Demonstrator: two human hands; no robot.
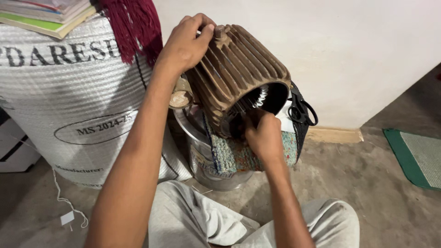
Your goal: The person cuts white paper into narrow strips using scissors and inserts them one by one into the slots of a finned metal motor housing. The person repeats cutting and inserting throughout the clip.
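Observation:
A brown, ribbed metal motor housing (239, 69) rests tilted on a woven cloth (239, 154) draped over a metal tin (206, 170). My left hand (186, 43) grips the housing's upper end, fingers curled over the ribs. My right hand (262, 135) reaches into the housing's open lower end, fingers hidden inside the dark bore where pale windings (259, 97) show. Whether those fingers hold anything is hidden.
A large white woven sack (78, 105) stands at left with books (46, 16) and a maroon fringed cloth (133, 27) on top. Black scissors (301, 110) lie behind the housing. A white wall is behind; a green mat (415, 156) lies at right. My grey-trousered legs are below.

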